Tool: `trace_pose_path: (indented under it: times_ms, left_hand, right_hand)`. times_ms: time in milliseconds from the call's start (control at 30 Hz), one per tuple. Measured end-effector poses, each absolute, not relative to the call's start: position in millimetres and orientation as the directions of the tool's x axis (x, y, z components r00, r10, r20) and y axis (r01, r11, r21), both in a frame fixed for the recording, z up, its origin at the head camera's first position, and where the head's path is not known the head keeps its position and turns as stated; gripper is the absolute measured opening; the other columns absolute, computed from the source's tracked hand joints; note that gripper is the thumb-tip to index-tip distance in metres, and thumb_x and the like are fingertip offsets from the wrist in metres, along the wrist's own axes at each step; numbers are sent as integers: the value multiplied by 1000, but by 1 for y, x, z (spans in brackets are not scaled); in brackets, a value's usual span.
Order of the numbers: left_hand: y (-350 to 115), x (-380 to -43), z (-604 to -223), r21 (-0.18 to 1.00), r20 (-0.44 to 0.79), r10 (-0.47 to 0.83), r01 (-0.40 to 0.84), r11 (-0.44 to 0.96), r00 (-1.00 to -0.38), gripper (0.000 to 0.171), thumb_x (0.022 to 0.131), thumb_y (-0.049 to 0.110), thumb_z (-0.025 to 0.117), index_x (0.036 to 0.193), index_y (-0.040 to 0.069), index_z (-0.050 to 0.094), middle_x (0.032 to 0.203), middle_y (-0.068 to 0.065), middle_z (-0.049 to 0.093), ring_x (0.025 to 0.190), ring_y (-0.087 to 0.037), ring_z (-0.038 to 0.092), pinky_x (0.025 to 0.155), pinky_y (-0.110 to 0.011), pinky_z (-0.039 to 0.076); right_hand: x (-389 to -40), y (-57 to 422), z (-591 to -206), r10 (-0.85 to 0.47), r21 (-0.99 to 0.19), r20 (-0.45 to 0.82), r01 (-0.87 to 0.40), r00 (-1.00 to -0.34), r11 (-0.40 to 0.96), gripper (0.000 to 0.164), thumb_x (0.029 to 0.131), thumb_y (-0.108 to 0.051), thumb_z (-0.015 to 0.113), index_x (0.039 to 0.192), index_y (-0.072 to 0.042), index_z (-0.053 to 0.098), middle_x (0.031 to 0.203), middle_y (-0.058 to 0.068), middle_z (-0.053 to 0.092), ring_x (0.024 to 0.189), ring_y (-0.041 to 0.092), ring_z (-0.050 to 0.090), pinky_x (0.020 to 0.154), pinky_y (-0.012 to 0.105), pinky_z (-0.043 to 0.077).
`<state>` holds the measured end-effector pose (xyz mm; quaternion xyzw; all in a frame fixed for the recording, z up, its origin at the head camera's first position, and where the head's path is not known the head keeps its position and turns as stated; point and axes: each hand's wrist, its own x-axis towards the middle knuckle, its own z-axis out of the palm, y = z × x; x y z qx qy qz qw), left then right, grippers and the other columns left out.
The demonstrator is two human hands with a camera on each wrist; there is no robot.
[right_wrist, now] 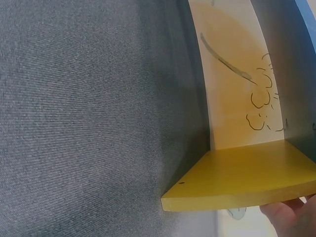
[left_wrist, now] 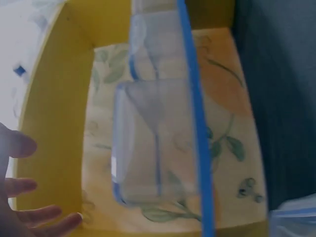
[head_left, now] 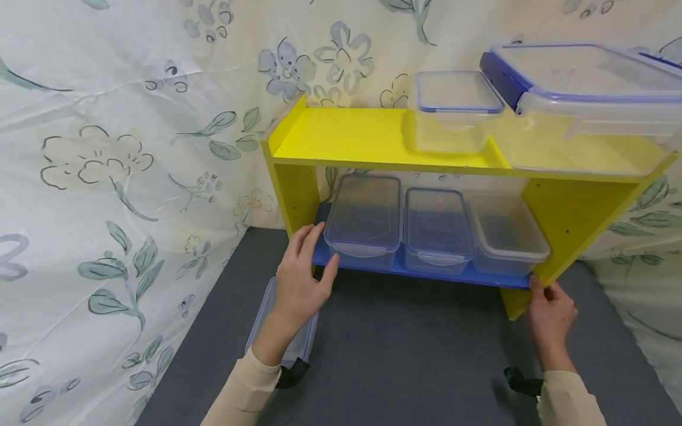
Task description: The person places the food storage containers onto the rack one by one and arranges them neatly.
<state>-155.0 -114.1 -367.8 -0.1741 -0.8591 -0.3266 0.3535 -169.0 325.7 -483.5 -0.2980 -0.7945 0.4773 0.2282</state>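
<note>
A yellow shelf unit (head_left: pixel 591 213) with a blue lower board (head_left: pixel 421 273) stands before me. At its lower right corner my right hand (head_left: pixel 551 310) grips the side panel, thumb at the front edge. In the right wrist view only part of that hand (right_wrist: pixel 291 217) shows, against the panel's outer face. My left hand (head_left: pixel 301 284) is by the left front of the unit, fingers spread and holding nothing. It is nearest to a clear food container (head_left: pixel 364 213) with a blue-edged lid. Beside that on the blue board are a smaller lidded container (head_left: pixel 438 228) and a frosted one (head_left: pixel 508 231).
On the top board sit a small clear container (head_left: pixel 455 112) and a large blue-clipped one (head_left: pixel 591 89). Another clear container (head_left: pixel 306 337) lies on the dark grey table (head_left: pixel 415 355), partly hidden by my left forearm. Flowered cloth (head_left: pixel 133 177) hangs behind and at both sides.
</note>
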Motion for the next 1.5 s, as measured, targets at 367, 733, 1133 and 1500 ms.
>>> trace_pose_path:
  times_ms: [367,733,1133,1500]
  left_hand:
    - [-137,-141,-430,568,535,-46,320,758,-843,55,88,22,69,140,14,51,141,-17,45,115,-33,54,83,-51,51]
    - [-163,-137,-459,579,353,-183,60,813,-918,61,87,26,69,143,16,46,153,-19,28,133,-44,37,97,-64,39]
    - [-203,-123,-496,660,210,-279,-74,748,-937,65,92,30,65,147,11,38,151,-23,30,127,-49,45,92,-67,40]
    - [-226,-113,-514,697,48,-242,-141,703,-969,78,91,42,63,151,7,29,135,-30,53,117,-47,57,92,-58,47]
  right_hand:
    - [-166,331,-489,683,-885,56,281,-728,371,49,95,-50,53,122,-10,67,77,-26,56,71,-3,48,54,14,39]
    - [-176,333,-485,676,-887,36,288,-736,360,48,96,-50,52,126,-15,65,89,-15,62,76,3,48,58,16,39]
    - [-182,332,-484,676,-896,41,272,-736,351,48,96,-49,53,124,-13,67,82,-21,59,73,0,48,57,14,39]
    - [-180,333,-484,683,-903,63,250,-728,350,47,95,-47,55,122,-11,67,74,-29,53,71,-3,48,55,13,39]
